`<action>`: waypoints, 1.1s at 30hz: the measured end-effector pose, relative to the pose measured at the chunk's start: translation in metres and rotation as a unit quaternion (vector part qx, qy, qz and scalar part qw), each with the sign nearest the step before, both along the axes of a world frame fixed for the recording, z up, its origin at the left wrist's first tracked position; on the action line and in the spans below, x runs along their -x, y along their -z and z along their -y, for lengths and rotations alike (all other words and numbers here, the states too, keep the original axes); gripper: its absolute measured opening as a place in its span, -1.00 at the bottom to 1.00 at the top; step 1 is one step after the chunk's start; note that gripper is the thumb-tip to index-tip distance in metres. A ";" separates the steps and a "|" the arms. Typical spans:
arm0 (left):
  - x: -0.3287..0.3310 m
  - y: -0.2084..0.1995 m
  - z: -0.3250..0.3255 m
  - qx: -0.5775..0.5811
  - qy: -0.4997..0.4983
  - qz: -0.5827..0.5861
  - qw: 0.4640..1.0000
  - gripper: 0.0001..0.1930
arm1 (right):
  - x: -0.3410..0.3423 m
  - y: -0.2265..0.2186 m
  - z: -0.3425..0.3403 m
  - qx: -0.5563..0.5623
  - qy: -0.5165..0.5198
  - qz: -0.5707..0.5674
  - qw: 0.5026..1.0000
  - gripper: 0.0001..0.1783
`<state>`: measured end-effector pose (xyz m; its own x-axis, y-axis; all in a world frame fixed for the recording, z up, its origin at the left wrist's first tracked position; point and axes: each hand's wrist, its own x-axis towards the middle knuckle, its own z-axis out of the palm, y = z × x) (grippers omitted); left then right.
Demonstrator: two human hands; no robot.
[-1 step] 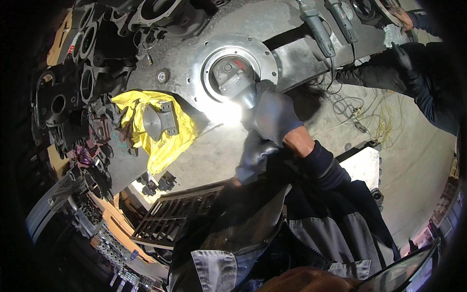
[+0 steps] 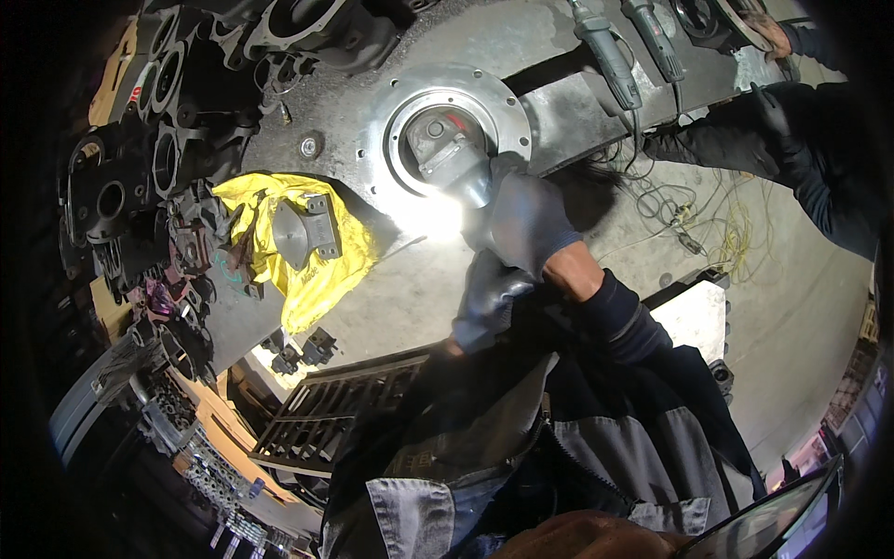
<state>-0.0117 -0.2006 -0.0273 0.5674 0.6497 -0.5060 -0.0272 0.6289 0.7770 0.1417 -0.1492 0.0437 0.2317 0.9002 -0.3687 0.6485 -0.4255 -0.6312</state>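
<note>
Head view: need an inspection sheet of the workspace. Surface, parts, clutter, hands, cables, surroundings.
Surface: grey bench, speckled and marked.
Job's things: flanged metal ring lying flat, holes around its rim; grey metal part with a red mark over its opening; strong glare beside them.
Clutter: dark castings crowding upper left; yellow sheet with a metal piece on it; two power tools at upper right.
Hands: both gloved; right hand at the grey part's near end, left hand just below; grips hidden.
Cables: loose tangle on the floor, right.
Surroundings: another person at right; slatted frame lower left.
</note>
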 end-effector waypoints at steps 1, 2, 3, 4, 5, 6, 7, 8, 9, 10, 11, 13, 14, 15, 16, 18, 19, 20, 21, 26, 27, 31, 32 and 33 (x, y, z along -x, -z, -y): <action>0.000 -0.001 0.001 0.001 -0.004 -0.001 1.000 -0.45 | -0.001 0.002 0.001 0.001 -0.004 0.000 1.000 -0.26; 0.000 -0.001 0.002 -0.001 -0.005 -0.002 1.000 -0.46 | -0.002 0.003 0.001 0.010 -0.003 0.002 1.000 -0.27; 0.000 -0.001 0.003 -0.001 -0.006 -0.004 1.000 -0.46 | -0.003 0.004 0.000 0.005 -0.010 0.006 1.000 -0.27; -0.001 -0.001 0.003 -0.001 -0.009 -0.004 1.000 -0.46 | -0.005 0.004 -0.001 0.007 -0.014 0.014 1.000 -0.27; -0.002 -0.002 0.004 -0.001 -0.012 -0.004 1.000 -0.46 | -0.007 0.004 -0.001 0.010 -0.018 0.012 1.000 -0.27; -0.003 -0.002 0.005 0.001 -0.016 0.000 1.000 -0.46 | -0.009 0.003 -0.002 0.024 -0.017 0.004 1.000 -0.22; -0.005 -0.002 0.005 0.001 -0.017 -0.001 1.000 -0.46 | -0.012 0.002 -0.005 0.036 -0.015 -0.011 0.999 -0.16; -0.007 -0.002 0.006 0.003 -0.021 0.001 1.000 -0.46 | -0.014 0.000 -0.006 0.046 -0.015 -0.023 0.999 -0.11; -0.012 -0.001 0.007 0.007 -0.026 0.009 1.000 -0.46 | -0.016 -0.002 -0.007 0.058 -0.018 -0.021 0.998 -0.10; -0.014 -0.002 0.008 0.006 -0.030 0.011 0.999 -0.46 | -0.018 -0.003 -0.009 0.066 -0.023 -0.014 0.997 -0.10; -0.018 -0.002 0.009 0.007 -0.034 0.014 0.999 -0.46 | -0.020 -0.004 -0.010 0.071 -0.036 -0.011 0.997 -0.10; -0.027 -0.002 0.010 0.008 -0.045 0.022 0.999 -0.46 | -0.024 -0.005 -0.014 0.053 -0.053 0.001 0.997 -0.15; -0.032 -0.001 0.011 0.009 -0.051 0.027 0.998 -0.46 | -0.026 -0.004 -0.016 0.044 -0.062 0.013 0.997 -0.18; -0.036 -0.001 0.011 0.010 -0.056 0.031 0.998 -0.46 | -0.027 -0.004 -0.019 0.031 -0.065 0.008 0.997 -0.20; -0.040 -0.001 0.012 0.010 -0.063 0.037 0.997 -0.46 | -0.028 -0.003 -0.020 0.019 -0.068 0.008 0.997 -0.23; -0.047 -0.001 0.012 0.013 -0.078 0.042 0.996 -0.46 | -0.030 -0.002 -0.020 0.017 -0.085 0.005 0.996 -0.27; -0.050 -0.001 0.012 0.012 -0.082 0.047 0.995 -0.46 | -0.031 -0.003 -0.020 0.024 -0.097 0.005 0.995 -0.29; -0.054 -0.001 0.012 0.014 -0.088 0.051 0.995 -0.46 | -0.034 -0.003 -0.020 0.033 -0.110 0.005 0.993 -0.31; -0.057 0.000 0.013 0.017 -0.094 0.055 0.994 -0.46 | -0.037 -0.003 -0.020 0.024 -0.121 0.000 0.992 -0.31; -0.073 0.001 0.014 0.017 -0.124 0.070 0.990 -0.47 | -0.043 -0.008 -0.026 0.024 -0.126 -0.024 0.991 -0.30; -0.075 0.001 0.015 0.017 -0.128 0.071 0.989 -0.47 | -0.044 -0.009 -0.025 0.013 -0.150 -0.009 0.989 -0.29; -0.083 0.001 0.015 0.012 -0.153 0.071 0.986 -0.47 | -0.048 -0.013 -0.031 0.061 -0.181 0.021 0.981 -0.25; -0.084 0.002 0.016 0.009 -0.160 0.069 0.985 -0.47 | -0.049 -0.013 -0.033 0.067 -0.175 0.029 0.982 -0.24; -0.086 0.001 0.017 0.008 -0.168 0.069 0.983 -0.47 | -0.050 -0.011 -0.034 0.070 -0.182 0.028 0.980 -0.23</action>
